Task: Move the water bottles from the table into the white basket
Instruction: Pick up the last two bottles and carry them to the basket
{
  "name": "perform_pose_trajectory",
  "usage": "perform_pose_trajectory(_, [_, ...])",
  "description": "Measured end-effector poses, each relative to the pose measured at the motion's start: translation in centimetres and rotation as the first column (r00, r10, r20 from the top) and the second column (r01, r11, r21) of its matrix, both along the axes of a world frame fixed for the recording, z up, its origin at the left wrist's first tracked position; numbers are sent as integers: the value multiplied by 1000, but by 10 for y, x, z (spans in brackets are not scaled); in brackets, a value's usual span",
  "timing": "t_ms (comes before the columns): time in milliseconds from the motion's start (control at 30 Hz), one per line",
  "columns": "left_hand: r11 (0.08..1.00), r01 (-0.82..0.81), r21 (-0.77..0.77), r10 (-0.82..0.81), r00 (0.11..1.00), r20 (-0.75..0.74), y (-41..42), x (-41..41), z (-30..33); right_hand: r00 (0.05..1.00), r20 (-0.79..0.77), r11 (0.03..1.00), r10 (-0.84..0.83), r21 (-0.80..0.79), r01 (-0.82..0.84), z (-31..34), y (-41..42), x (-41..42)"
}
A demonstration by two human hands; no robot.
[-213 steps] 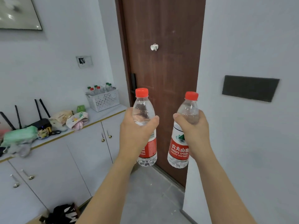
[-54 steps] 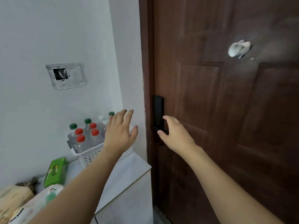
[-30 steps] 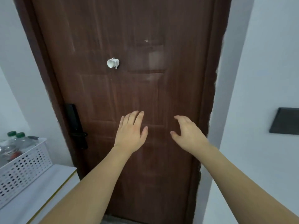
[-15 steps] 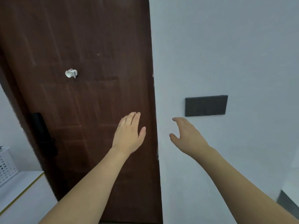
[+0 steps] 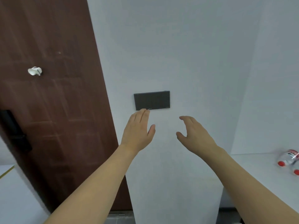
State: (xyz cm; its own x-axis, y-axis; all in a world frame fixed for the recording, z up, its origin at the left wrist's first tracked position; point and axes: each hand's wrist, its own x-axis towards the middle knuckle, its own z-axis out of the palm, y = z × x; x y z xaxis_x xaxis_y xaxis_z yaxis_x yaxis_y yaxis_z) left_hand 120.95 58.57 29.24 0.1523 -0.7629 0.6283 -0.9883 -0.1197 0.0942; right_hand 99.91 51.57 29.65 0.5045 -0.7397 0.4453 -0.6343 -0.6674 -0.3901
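Note:
Both my hands are raised in front of a white wall and hold nothing. My left hand (image 5: 138, 130) has straight fingers, its tips near a dark wall panel. My right hand (image 5: 193, 132) is relaxed with fingers slightly bent. At the far right edge, clear water bottles (image 5: 288, 158) with red caps lie on their sides on a white table (image 5: 258, 162), well to the right of my right hand. The white basket is out of view.
A brown door (image 5: 48, 94) with a white hook (image 5: 34, 71) and a black lock (image 5: 14, 131) fills the left. A dark rectangular panel (image 5: 151, 100) is fixed on the wall. A white cabinet top (image 5: 6, 170) shows at lower left.
The view has swung right, away from the basket and door. The basket has left the frame and bottles on the table have come into view at right. Both hands stay empty.

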Motion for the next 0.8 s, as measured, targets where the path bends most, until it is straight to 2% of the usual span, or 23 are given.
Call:
perform_pose_trajectory(133, [1000, -6, -12, 5, 997, -75, -21, -35, -3, 1000, -24, 1000, -12, 8, 12, -2, -18, -40])
perform_pose_trajectory(333, [1000, 14, -12, -14, 998, -57, -48, -112, -9, 1000, 18, 1000, -17, -5, 17, -8, -48, -118])
perform_pose_trajectory(633, [999, -38, -29, 33, 988, -151, -88, -253, -33, 999, -11, 998, 40, 43, -40, -29, -111, -264])
perform_pose_trajectory(800, [1000, -15, -5, 14, 993, -118, -105, -303, -42, 997, -21, 996, 71, 63, -70, -27, -134, -306])
